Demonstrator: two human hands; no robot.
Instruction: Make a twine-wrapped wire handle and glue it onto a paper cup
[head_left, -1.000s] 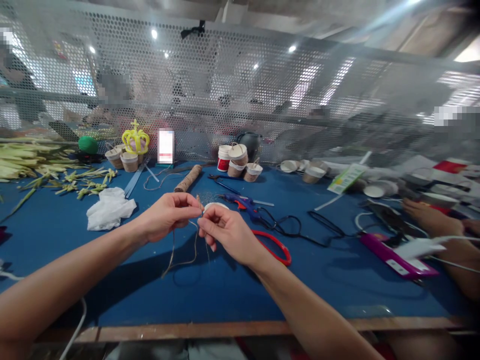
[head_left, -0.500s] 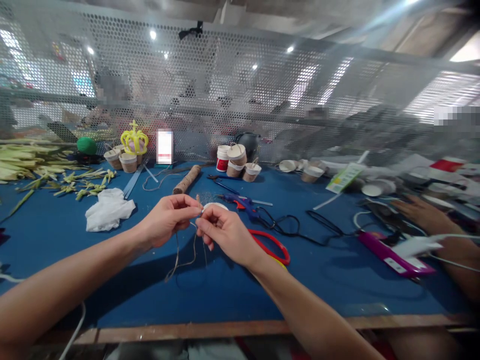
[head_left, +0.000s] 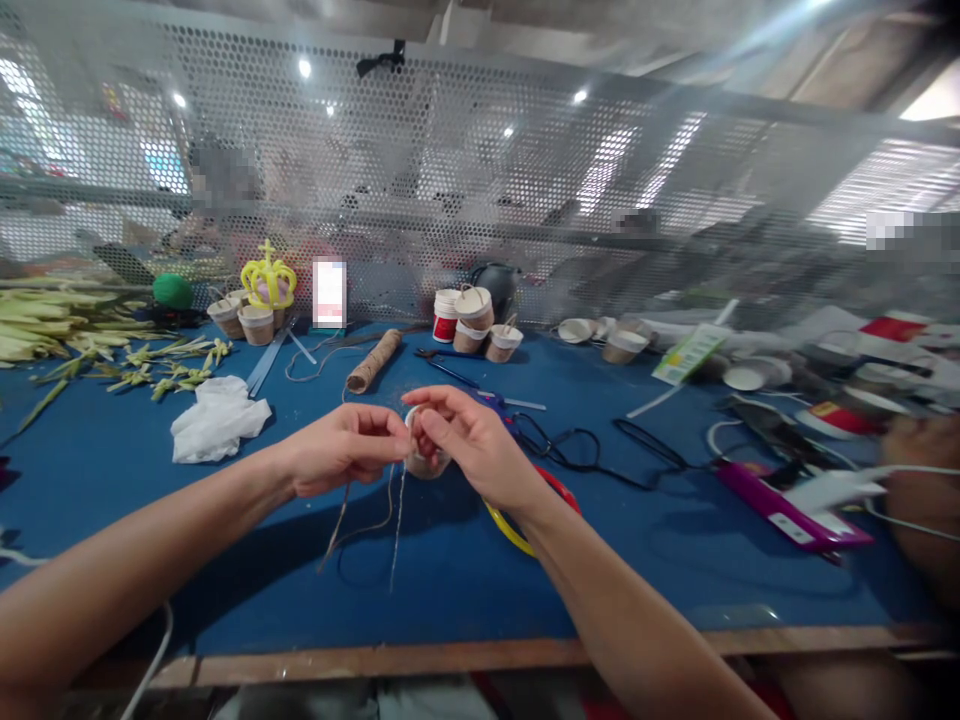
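My left hand (head_left: 349, 445) is closed in a pinch on thin brown twine (head_left: 343, 520), whose loose strands dangle over the blue table. Close by on the right, my right hand (head_left: 480, 445) has its thumb and fingers curled together near the left fingertips; whatever they hold is hidden. Behind and just below these fingers shows a small pot (head_left: 427, 466) with a pale rim, mostly covered by the right hand. A roll of twine (head_left: 373, 362) lies beyond my left hand. Yellow and red rings (head_left: 508, 528) lie partly under my right wrist.
Pliers (head_left: 454, 370) and a partly hidden glue gun (head_left: 495, 402) lie past my hands. Crumpled white cloth (head_left: 219, 420) sits left, small pots (head_left: 471, 335) stand behind. A purple power strip (head_left: 795, 512) and a co-worker's blurred hand (head_left: 919, 450) are at right.
My right hand has shifted slightly right and its fingers have lifted, uncovering more of the small pot. The twine strands hang differently. The co-worker's hand has drawn back to the right.
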